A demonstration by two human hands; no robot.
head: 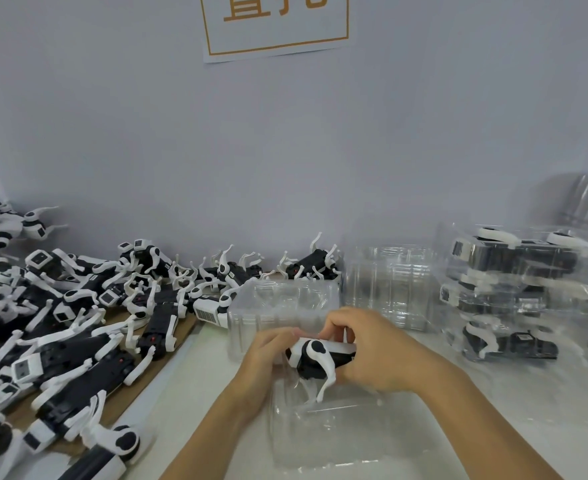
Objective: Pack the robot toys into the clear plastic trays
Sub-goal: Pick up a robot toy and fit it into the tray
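A black-and-white robot toy point(315, 358) is held in mid-air at the centre, both hands on it. My left hand point(268, 355) grips its left end and my right hand point(372, 351) curls over its right end. One white leg of the toy hangs down toward a clear plastic tray point(337, 431) lying on the table just below. A stack of empty clear trays point(278, 306) stands right behind my hands.
A large pile of loose robot toys point(78, 323) covers a cardboard sheet at the left. More empty clear trays point(389, 282) stand at the back. Stacked trays holding packed toys point(514, 299) rise at the right. A wall with a paper sign point(275, 22) closes the back.
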